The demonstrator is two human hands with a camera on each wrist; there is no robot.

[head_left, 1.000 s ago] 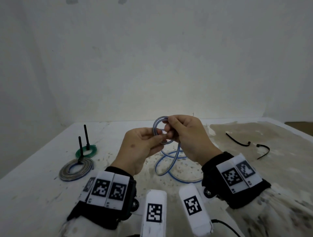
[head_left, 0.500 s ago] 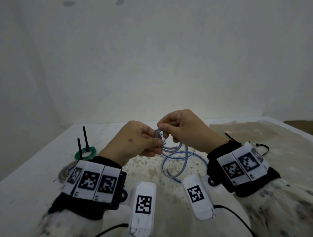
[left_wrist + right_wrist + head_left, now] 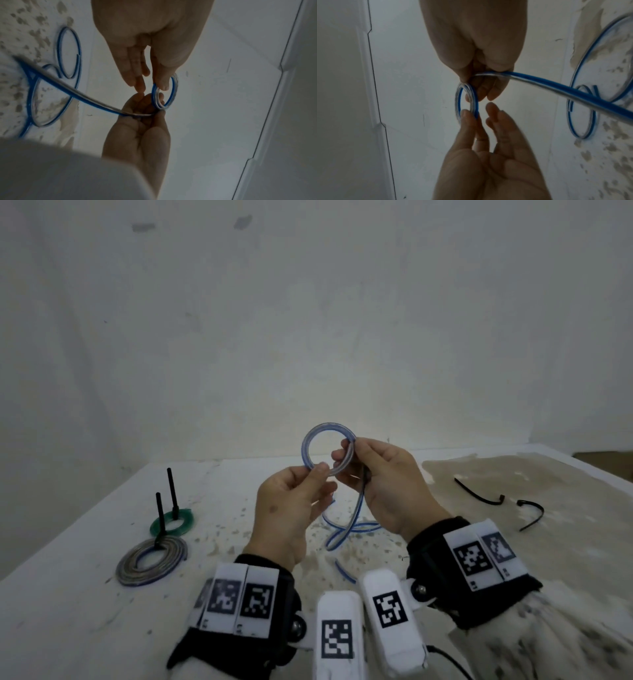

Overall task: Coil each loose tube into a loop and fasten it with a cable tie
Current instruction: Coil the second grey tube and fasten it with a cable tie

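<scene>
A clear tube with a blue stripe is wound into a small double loop (image 3: pixel 306 445) held up above the table. My left hand (image 3: pixel 317 474) pinches the loop's lower edge between thumb and forefinger; the pinch shows in the left wrist view (image 3: pixel 161 83). My right hand (image 3: pixel 349 455) grips the loop's right side, and the tube's free length (image 3: pixel 346 525) runs out of its fist (image 3: pixel 476 86) down to the table. There it lies in loose curls (image 3: pixel 68 54). Two black cable ties (image 3: pixel 478 496) (image 3: pixel 534 513) lie on the table to the right.
At the left of the table lie a green coil (image 3: pixel 173 523) and a grey coil (image 3: pixel 150 559), each with a black tie sticking up. The table's right part is stained beige (image 3: pixel 513 474). A white wall stands close behind.
Both hands have lifted the loop from low over the table. It now stands upright, facing me. The left thumb has shifted to its lower edge.
</scene>
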